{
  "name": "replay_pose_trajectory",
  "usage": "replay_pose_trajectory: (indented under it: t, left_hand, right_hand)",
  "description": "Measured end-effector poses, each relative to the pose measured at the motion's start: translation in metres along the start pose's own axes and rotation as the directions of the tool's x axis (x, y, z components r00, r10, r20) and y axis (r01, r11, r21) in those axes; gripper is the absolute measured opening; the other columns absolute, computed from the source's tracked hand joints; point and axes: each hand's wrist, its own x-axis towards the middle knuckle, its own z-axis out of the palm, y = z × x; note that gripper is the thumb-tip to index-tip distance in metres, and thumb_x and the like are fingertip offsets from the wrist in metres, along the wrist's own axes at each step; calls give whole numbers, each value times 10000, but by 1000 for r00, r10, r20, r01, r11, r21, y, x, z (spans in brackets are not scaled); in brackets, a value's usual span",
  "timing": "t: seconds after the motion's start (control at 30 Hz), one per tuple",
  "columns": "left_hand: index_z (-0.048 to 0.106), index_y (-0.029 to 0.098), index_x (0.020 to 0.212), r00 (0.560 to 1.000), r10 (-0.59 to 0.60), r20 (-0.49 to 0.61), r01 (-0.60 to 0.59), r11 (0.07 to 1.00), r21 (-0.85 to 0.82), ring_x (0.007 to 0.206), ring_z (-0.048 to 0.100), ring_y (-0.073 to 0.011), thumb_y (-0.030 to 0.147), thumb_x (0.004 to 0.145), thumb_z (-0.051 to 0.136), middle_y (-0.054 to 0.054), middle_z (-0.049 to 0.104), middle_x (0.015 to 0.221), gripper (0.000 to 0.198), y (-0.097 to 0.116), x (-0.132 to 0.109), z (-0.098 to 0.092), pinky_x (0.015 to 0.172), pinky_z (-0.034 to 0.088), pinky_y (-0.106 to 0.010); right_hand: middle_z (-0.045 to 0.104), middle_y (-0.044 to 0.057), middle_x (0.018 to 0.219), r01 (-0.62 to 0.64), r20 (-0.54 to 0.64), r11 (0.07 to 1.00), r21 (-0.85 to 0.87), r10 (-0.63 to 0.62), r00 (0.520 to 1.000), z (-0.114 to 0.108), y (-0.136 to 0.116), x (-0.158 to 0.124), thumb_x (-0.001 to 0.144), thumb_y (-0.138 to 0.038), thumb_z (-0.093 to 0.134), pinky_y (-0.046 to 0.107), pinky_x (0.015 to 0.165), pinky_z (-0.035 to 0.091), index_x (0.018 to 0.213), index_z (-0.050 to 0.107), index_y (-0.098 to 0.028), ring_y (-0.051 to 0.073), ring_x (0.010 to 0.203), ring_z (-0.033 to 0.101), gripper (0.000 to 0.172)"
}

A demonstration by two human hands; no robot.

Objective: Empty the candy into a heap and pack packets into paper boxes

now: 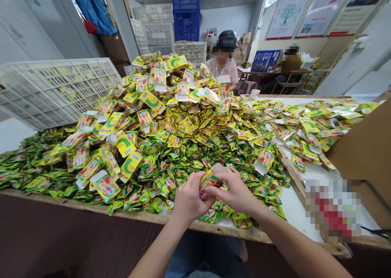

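Note:
Between my two hands, just above the front edge of the table, is a small yellow and green printed carton (210,182) with a pale flap at its upper end. My left hand (190,196) grips the carton from its left side. My right hand (236,188) closes on the other side, thumb across the front and fingers at the flap. Beneath and beyond both hands lies a heap of small green sachets (171,176). Yellow sachets (189,123) are piled farther back. Cartons with flaps standing out, such as one carton (105,184) at the left, lie on the heap.
A white plastic crate (58,93) leans at the left. Wooden strips edge the table (134,214). More cartons (314,127) lie at the right, by a large cardboard box (363,160). A co-worker (224,62) sits across the pile, with another person (291,66) farther back.

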Motion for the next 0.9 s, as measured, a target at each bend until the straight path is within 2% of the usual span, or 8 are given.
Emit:
replay_pose_trajectory:
  t: [0.1,0.17,0.27,0.37,0.5,0.63,0.77,0.9]
  left_hand:
    - [460,206,1146,981,-191,-12,183,954,-236,864,624,-187,393,718,672,-78,594,1050,513,2,4,-6,752,533,-316]
    - [404,211,1218,934,-333,129,355,823,-444,774,616,-153,454,792,596,-91,568,1096,527,4,4,-9,687,539,-305]
    - [291,240,1275,859,-366,358,511,554,-657,520,523,-84,476,903,388,-46,581,949,451,7,-1,-7,477,475,-233]
    - [291,258,1229,851,-407,332,501,443,-743,441,450,-61,464,895,367,-13,568,877,399,9,-7,-1,416,423,-214]
    - [394,228,1093,832,-517,199,466,458,-757,425,417,-59,368,855,375,-12,592,856,277,8,-7,4,369,364,-196]
    - [483,209,982,833,-547,82,457,598,-659,659,580,-121,261,822,394,-23,621,896,190,6,-3,7,573,491,-240]
    - [506,192,1063,870,-488,71,423,665,-615,792,608,-152,264,858,385,-32,633,905,248,5,-5,6,742,502,-291]
    - [503,191,1086,881,-469,63,402,671,-623,812,605,-150,244,858,366,-38,635,946,272,4,-8,6,754,492,-285]
  right_hand:
    - [691,26,722,-88,-104,958,274,121,987,3,4,1,746,-456,659,391,823,471,725,706,-197,194,730,608,264]
    - [721,56,808,-129,-152,883,452,219,964,4,5,0,724,-483,675,333,744,500,812,710,-171,198,748,633,325]
    - [732,65,839,-151,-70,785,601,240,968,5,2,-2,713,-498,686,320,740,518,825,715,-159,194,758,652,358]
    - [733,53,863,-156,44,735,660,169,985,9,-1,-6,757,-497,648,329,770,531,869,722,-171,193,794,661,353]
    - [727,60,915,-124,-24,757,641,180,983,25,-2,-13,786,-483,623,359,834,517,910,718,-177,209,857,657,343]
    - [724,71,943,-103,-158,758,644,264,952,42,0,-19,776,-482,632,387,849,519,935,713,-185,236,891,660,347]
    - [727,62,904,-71,-260,777,625,294,920,47,-1,-23,769,-461,645,369,831,529,920,718,-195,236,884,663,315]
    - [725,67,892,-76,-275,808,584,286,918,49,-4,-27,782,-463,625,358,793,534,900,716,-191,226,837,657,309]
